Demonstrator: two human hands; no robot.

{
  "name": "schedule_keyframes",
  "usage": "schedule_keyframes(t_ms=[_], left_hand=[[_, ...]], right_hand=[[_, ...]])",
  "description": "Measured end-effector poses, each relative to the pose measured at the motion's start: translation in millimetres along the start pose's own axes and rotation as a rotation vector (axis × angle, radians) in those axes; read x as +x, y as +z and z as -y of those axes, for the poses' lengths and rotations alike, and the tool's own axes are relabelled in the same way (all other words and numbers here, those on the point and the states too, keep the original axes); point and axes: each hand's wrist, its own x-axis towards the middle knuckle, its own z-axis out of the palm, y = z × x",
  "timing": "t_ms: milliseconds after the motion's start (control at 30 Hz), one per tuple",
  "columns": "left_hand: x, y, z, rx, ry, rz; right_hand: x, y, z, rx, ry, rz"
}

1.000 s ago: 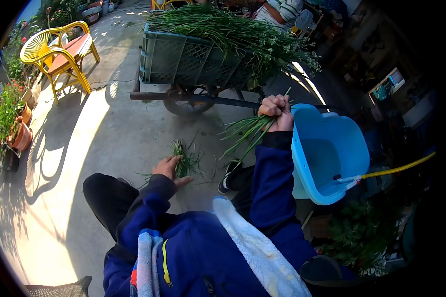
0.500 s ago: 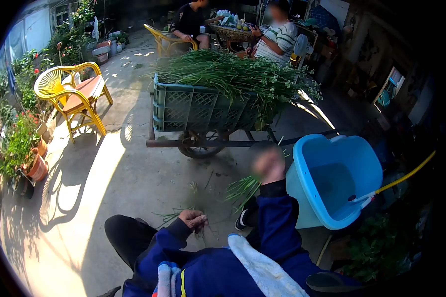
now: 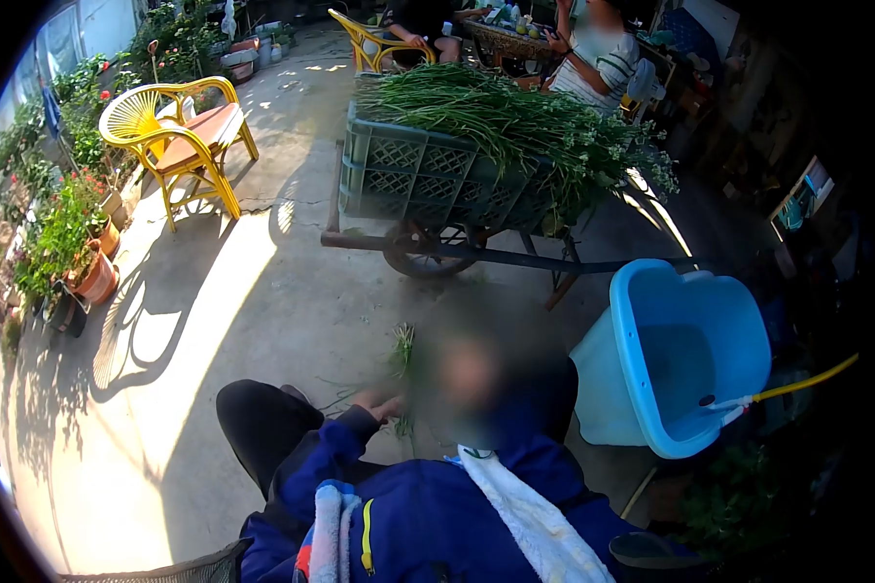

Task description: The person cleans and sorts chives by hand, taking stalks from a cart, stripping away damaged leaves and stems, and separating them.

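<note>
My left hand is low over the concrete floor between my knees, its fingers together, with thin green stems beside and under it; whether it grips any is too small to tell. My right hand lies to its right under a heavy blur that hides its fingers and anything in them. A small heap of green stems rests on the floor just beyond my left hand. Further off, a green crate on a wheeled cart is piled with long green stalks, some with small white flowers.
A blue tub with water and a yellow hose stands at the right. The cart's bar reaches toward it. A yellow chair and potted plants are at the left. Two people sit behind the crate.
My right hand, which held a bunch of green stems near the tub, has come down and left toward my left hand. My left hand, spread a second ago, has drawn its fingers together.
</note>
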Motion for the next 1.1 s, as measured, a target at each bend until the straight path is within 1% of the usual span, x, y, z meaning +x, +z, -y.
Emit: schedule_keyframes(t_ms=[67, 100, 133, 167, 267, 300, 333, 367, 400, 433, 500, 533, 600, 667, 700, 733, 833, 933, 967, 1033, 1067, 1100], left_hand=[[-9.1, 4.2, -14.9, -0.238, -0.035, 0.049], [-8.8, 5.8, -12.7, -0.365, -0.018, 0.121], [-8.2, 7.5, -11.6, -0.417, 0.052, 0.217], [-7.3, 9.8, -20.9, -0.468, 0.125, 0.312], [-29.8, 42.6, -43.8, -0.691, -0.018, 0.116], [-37.9, 53.4, -61.1, -0.772, -0.05, 0.027], [-42.4, 54.3, -69.5, -0.855, -0.079, -0.064], [-23.8, 51.0, -4.4, -0.815, 0.051, -0.111], [-25.5, 49.6, -16.3, -0.675, 0.112, -0.086], [-27.2, 48.2, -27.9, -0.537, 0.175, -0.071], [-11.7, 37.9, -3.5, -0.665, 0.172, -0.06], [-4.5, 32.3, 6.0, -0.729, 0.17, -0.055], [-1.6, 33.9, 21.4, -0.79, 0.075, -0.196], [1.7, 25.5, 25.1, -0.716, 0.192, -0.091], [9.9, 27.3, 43.6, -0.75, 0.183, -0.138], [12.6, 26.3, 47.6, -0.784, 0.177, -0.185], [7.4, 18.6, 48.0, -0.723, 0.076, -0.163], [6.3, 20.7, 46.0, -0.82, 0.093, -0.21], [9.9, 14.8, 55.1, -0.748, 0.024, -0.228], [54.6, 11.8, 140.2, -0.552, -0.02, -0.362], [61.2, 6.4, 155.0, -0.603, -0.057, -0.38], [56.3, 4.0, 139.7, -0.66, -0.055, -0.416]], right_hand=[[19.3, 7.0, -39.5, -0.409, -0.265, 0.08], [22.3, 14.9, -52.2, -0.572, -0.399, 0.053], [23.6, 22.1, -63.5, -0.733, -0.534, 0.025], [24.1, 27.1, -74.1, -0.788, -0.502, 0.095], [26.3, 39.3, -106.1, -1.02, -0.578, 0.135], [24.1, 40.7, -104.8, -1.098, -0.506, 0.251], [20.1, 41.6, -102.4, -1.036, -0.479, 0.23], [16.5, 43.7, -98.3, -0.977, -0.454, 0.216], [16.8, 45.8, -98.1, -0.919, -0.427, 0.206], [21.0, 44.5, -105.9, -0.941, -0.48, 0.189], [36.6, 42.2, -116.8, -0.987, -0.591, 0.139], [39.2, 46.0, -113.4, -0.971, -0.59, 0.132], [35.2, 49.5, -113.0, -0.937, -0.566, 0.106], [40.8, 48.7, -119.7, -0.89, -0.567, 0.139], [46.1, 46.3, -127.7, -0.884, -0.586, 0.138], [50.2, 46.4, -132.0, -0.877, -0.607, 0.136], [55.6, 47.8, -137.5, -0.84, -0.677, 0.17], [46.6, 48.7, -129.6, -0.893, -0.363, 0.208], [51.2, 42.7, -138.4, -1.063, -0.37, 0.197], [67.8, 20.2, -168.6, -1.28, -0.769, 0.334], [56.0, 27.7, -152.6, -1.011, -0.345, 0.187], [46.0, 29.3, -138.2, -0.949, -0.226, 0.23]])
